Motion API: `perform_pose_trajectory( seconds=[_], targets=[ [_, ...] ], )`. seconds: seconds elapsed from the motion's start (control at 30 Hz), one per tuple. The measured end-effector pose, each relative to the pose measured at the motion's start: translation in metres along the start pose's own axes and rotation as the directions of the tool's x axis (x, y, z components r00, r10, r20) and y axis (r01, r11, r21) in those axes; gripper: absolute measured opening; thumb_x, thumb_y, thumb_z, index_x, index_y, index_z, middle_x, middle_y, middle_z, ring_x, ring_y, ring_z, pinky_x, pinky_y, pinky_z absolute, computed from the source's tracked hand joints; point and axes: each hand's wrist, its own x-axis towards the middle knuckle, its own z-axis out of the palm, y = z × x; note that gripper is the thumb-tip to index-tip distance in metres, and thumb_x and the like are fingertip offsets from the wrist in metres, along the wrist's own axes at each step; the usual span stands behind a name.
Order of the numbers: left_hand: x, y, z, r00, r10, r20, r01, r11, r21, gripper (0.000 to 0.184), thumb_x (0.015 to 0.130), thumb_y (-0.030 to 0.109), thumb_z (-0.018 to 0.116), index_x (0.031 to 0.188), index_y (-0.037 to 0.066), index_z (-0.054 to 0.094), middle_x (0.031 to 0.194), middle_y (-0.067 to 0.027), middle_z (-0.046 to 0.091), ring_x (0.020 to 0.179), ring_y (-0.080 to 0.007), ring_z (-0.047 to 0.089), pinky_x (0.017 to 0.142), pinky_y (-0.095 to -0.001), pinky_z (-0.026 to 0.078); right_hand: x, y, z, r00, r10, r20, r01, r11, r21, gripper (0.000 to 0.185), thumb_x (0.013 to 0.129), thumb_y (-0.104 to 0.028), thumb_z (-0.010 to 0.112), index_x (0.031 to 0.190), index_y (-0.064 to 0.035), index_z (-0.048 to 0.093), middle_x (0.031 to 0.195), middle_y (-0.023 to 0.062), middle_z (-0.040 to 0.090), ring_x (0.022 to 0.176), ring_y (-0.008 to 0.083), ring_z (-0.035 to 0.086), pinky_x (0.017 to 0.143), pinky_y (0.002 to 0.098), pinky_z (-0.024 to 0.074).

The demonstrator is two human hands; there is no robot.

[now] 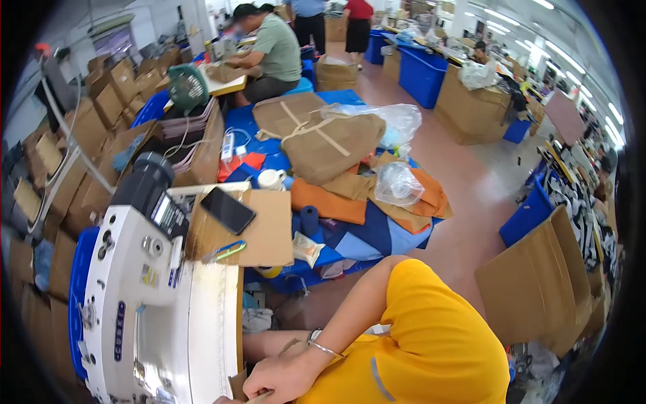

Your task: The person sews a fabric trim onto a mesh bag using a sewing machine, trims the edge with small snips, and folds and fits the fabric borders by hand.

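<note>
My right hand is at the bottom edge, fingers closed in a pinch, with a metal bracelet on the wrist. Brown fabric shows at its fingertips, partly cut off by the frame. Of my left hand only a sliver of fingers appears at the bottom edge, so its grip is hidden. Both are beside the white bed of a sewing machine, whose needle area is out of sight. A cardboard sheet lies beyond, bearing a black phone and a green-and-blue cutter.
Brown, orange and blue fabric pieces are heaped on a blue surface ahead, near a white mug and a dark thread cone. Cardboard boxes stand right and left. A person in green sits at another table.
</note>
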Motion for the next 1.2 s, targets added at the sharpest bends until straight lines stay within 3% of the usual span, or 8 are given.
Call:
perform_pose_trajectory(
  seconds=[0.1, 0.23, 0.53, 0.6, 0.63, 0.7, 0.93, 1.2],
  targets=[
    [0.001, -0.021, 0.000, 0.989, 0.136, -0.058, -0.130, 0.986, 0.102, 0.009, 0.081, 0.009, 0.069, 0.082, 0.002, 0.063, 0.069, -0.0085, 0.055, 0.056, -0.0183, 0.050, 0.050, -0.0297, 0.039, 0.000, -0.004, 0.002, 0.996, -0.053, -0.069, 0.049, 0.998, -0.049, 0.014, 0.084, -0.020, 0.061, 0.082, -0.0067, 0.059, 0.076, 0.0123, 0.061, 0.073, 0.0305, 0.062, 0.061, 0.0407, 0.0477],
    [-0.015, -0.034, -0.002, 0.896, 0.436, -0.079, -0.352, 0.809, 0.471, 0.026, 0.070, 0.004, 0.073, 0.095, 0.001, 0.066, 0.074, -0.0074, 0.060, 0.055, -0.0212, 0.055, 0.047, -0.0310, 0.044, 0.010, 0.009, 0.018, 0.798, -0.583, -0.152, 0.450, 0.745, -0.492, 0.014, 0.076, -0.012, 0.066, 0.088, -0.0058, 0.062, 0.073, 0.0042, 0.054, 0.066, 0.0209, 0.056, 0.056, 0.0323, 0.0444],
    [-0.075, -0.032, 0.007, 0.747, 0.659, -0.094, -0.366, 0.525, 0.768, 0.024, 0.068, 0.007, 0.066, 0.092, 0.009, 0.066, 0.088, -0.0028, 0.057, 0.067, -0.0144, 0.047, 0.051, -0.0238, 0.036, 0.024, -0.015, 0.027, 0.751, -0.654, 0.095, 0.625, 0.656, -0.422, 0.020, 0.072, -0.012, 0.070, 0.090, -0.0038, 0.064, 0.068, 0.0008, 0.052, 0.057, 0.0161, 0.054, 0.048, 0.0249, 0.0407],
    [-0.088, -0.029, 0.015, 0.706, 0.701, -0.100, -0.329, 0.449, 0.831, 0.024, 0.067, 0.006, 0.065, 0.090, 0.011, 0.067, 0.088, 0.0001, 0.052, 0.074, -0.0145, 0.044, 0.054, -0.0245, 0.034, 0.025, -0.023, 0.028, 0.948, -0.288, 0.135, 0.269, 0.952, 0.146, 0.015, 0.082, -0.010, 0.070, 0.093, -0.0031, 0.063, 0.071, 0.0017, 0.054, 0.060, 0.0140, 0.054, 0.052, 0.0237, 0.0427],
    [-0.093, -0.028, 0.017, 0.710, 0.699, -0.089, -0.331, 0.442, 0.833, 0.023, 0.066, 0.006, 0.064, 0.089, 0.011, 0.067, 0.087, 0.0008, 0.047, 0.075, -0.0139, 0.043, 0.055, -0.0255, 0.034, 0.026, -0.022, 0.030, 0.945, -0.290, 0.149, 0.266, 0.950, 0.164, 0.015, 0.082, -0.010, 0.070, 0.093, -0.0031, 0.063, 0.071, 0.0017, 0.054, 0.060, 0.0140, 0.054, 0.052, 0.0237, 0.0427],
    [-0.099, -0.025, 0.022, 0.703, 0.705, -0.096, -0.321, 0.434, 0.842, 0.023, 0.066, 0.007, 0.064, 0.088, 0.010, 0.067, 0.086, 0.0008, 0.047, 0.074, -0.0139, 0.043, 0.056, -0.0256, 0.034, 0.025, -0.021, 0.034, 0.965, 0.007, 0.263, -0.133, 0.875, 0.465, 0.012, 0.088, -0.010, 0.067, 0.096, -0.0026, 0.061, 0.076, 0.0024, 0.056, 0.064, 0.0100, 0.055, 0.056, 0.0221, 0.0434],
    [-0.103, -0.024, 0.029, 0.664, 0.741, -0.098, -0.343, 0.419, 0.841, 0.019, 0.066, 0.008, 0.065, 0.085, 0.010, 0.068, 0.085, 0.0006, 0.048, 0.070, -0.0137, 0.046, 0.057, -0.0265, 0.035, 0.022, -0.025, 0.038, 0.912, 0.090, 0.401, -0.291, 0.830, 0.476, 0.010, 0.087, -0.010, 0.065, 0.092, -0.0042, 0.059, 0.076, 0.0026, 0.056, 0.064, 0.0068, 0.054, 0.056, 0.0237, 0.0433],
    [-0.101, -0.020, 0.025, 0.711, 0.688, -0.146, -0.355, 0.530, 0.770, 0.018, 0.069, 0.005, 0.063, 0.086, 0.005, 0.067, 0.084, -0.0032, 0.060, 0.068, -0.0133, 0.050, 0.055, -0.0249, 0.037, 0.022, -0.025, 0.045, 0.943, -0.326, 0.062, 0.315, 0.939, 0.141, 0.009, 0.080, -0.008, 0.067, 0.088, -0.0065, 0.063, 0.077, 0.0045, 0.057, 0.066, 0.0231, 0.059, 0.057, 0.0320, 0.0484]
  ],
)
